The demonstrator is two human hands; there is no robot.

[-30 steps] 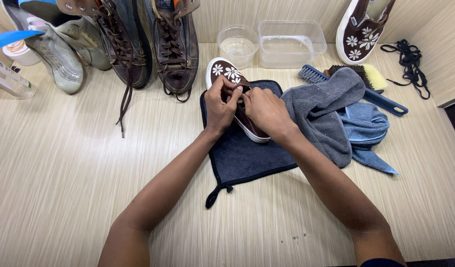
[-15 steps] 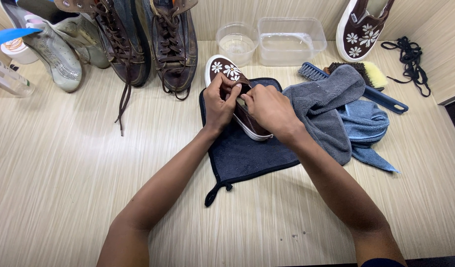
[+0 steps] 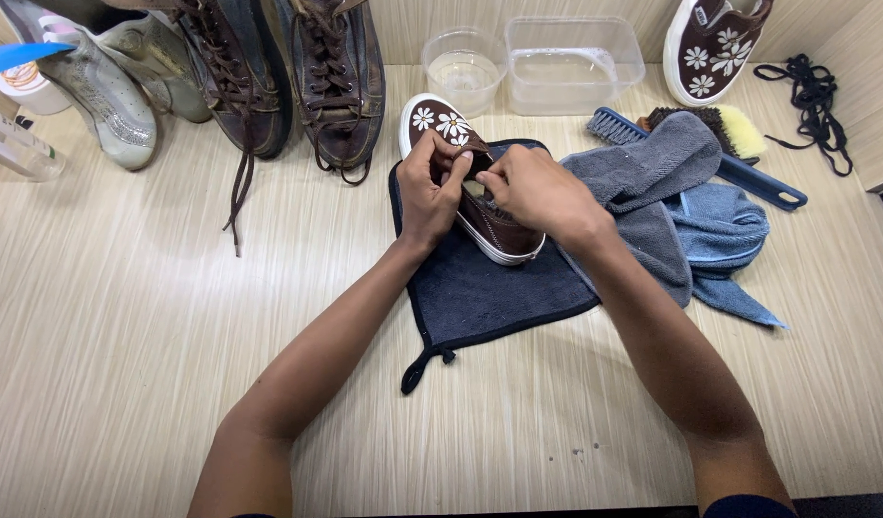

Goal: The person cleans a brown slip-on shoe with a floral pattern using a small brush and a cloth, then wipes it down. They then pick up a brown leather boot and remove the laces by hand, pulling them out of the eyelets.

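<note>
The left hand (image 3: 430, 192) curls over the tongue area of a small brown sneaker (image 3: 475, 182), fingers bent and pinching at the shoe's opening. The right hand (image 3: 536, 192) closes in from the other side, its fingers pressed together on the same spot, so both hands meet over the middle of the shoe. The sneaker is dark brown with a white rubber sole and toe cap, and white daisy flowers printed on the toe. It lies on a dark blue cloth (image 3: 480, 293) with a small hanging loop at its near corner.

The cloth rests on a pale, wood-grained surface (image 3: 125, 336). Just right of the shoe lie a grey towel (image 3: 653, 182) and a blue towel (image 3: 725, 235), with a blue-handled brush (image 3: 749, 173) beyond them. Two clear plastic tubs (image 3: 571, 62) stand at the far edge, a matching flowered sneaker (image 3: 710, 43) and black laces (image 3: 811, 96) at far right, and brown lace-up shoes (image 3: 298, 77) at far left.

The sneaker's long axis runs diagonally, toe pointing far and left, heel near and right.
</note>
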